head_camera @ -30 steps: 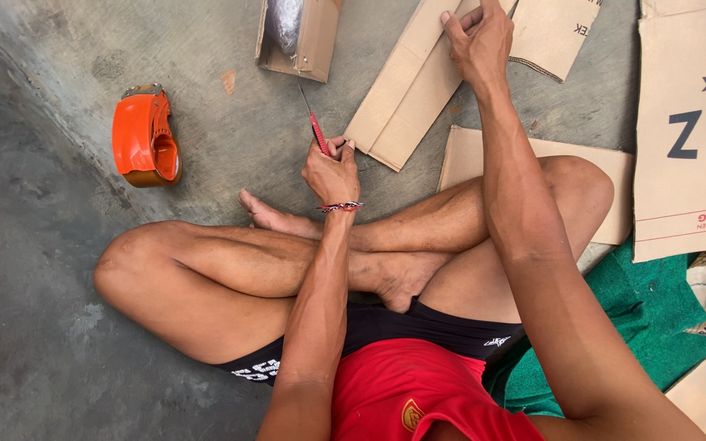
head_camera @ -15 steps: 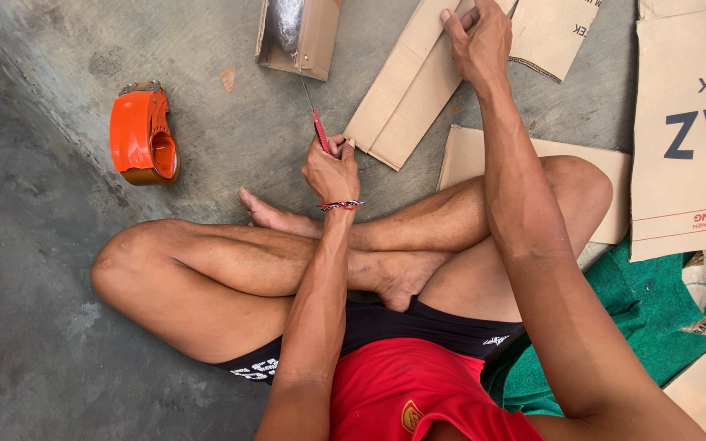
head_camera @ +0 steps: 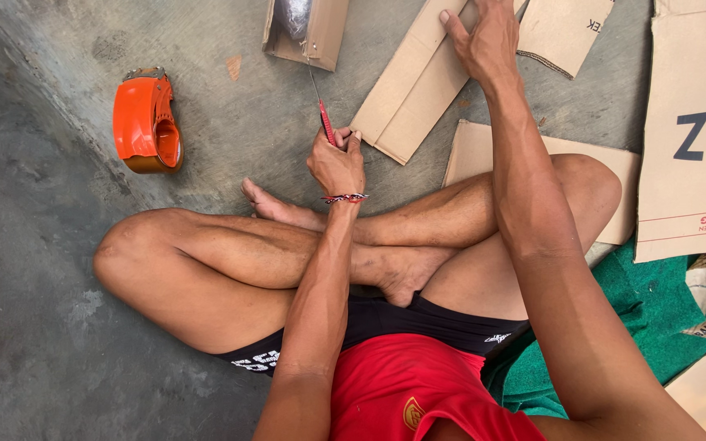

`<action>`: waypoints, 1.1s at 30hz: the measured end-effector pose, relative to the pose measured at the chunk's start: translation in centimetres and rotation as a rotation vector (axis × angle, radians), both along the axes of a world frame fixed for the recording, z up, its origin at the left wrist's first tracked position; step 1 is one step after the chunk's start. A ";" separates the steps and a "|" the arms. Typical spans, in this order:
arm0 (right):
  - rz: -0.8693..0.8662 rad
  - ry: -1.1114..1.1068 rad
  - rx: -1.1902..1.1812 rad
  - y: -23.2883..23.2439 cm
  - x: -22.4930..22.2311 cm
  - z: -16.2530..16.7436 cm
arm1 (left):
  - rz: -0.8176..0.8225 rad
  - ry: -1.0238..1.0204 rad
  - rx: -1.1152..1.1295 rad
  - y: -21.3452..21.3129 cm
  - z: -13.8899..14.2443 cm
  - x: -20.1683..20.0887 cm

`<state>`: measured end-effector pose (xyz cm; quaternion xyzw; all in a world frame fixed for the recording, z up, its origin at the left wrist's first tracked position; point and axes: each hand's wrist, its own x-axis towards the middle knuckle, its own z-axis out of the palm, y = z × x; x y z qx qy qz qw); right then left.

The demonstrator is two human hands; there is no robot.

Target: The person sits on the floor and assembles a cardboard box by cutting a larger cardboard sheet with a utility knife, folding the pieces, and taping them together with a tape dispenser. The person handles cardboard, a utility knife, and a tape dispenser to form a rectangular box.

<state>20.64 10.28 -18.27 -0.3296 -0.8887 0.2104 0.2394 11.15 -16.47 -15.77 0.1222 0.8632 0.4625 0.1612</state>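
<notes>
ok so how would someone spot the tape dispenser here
Start at the bare concrete floor left of the person's bent knee. The tape dispenser lies there alone, apart from the cardboard pieces and beyond the left hand. It is the only bright orange, rounded thing among flat brown sheets.

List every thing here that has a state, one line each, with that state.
left hand: closed in a grip on the red knife
red knife: held, blade out, pointing away
right hand: pressed flat on the folded cardboard
folded cardboard: lying flat on the floor, pinned
small cardboard box: open, something pale inside
orange tape dispenser: resting on the floor, untouched
</notes>
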 end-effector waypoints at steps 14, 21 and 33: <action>0.008 -0.103 -0.016 -1.1 0.2 1.6 | 0.026 -0.040 0.032 0.0 -0.3 0.2; -0.017 -0.084 -0.035 -0.8 0.2 1.2 | 0.002 0.008 -0.009 0.1 -0.1 0.2; -0.065 -0.135 -0.057 -0.6 0.1 0.6 | -0.001 -0.026 0.003 0.2 0.1 0.1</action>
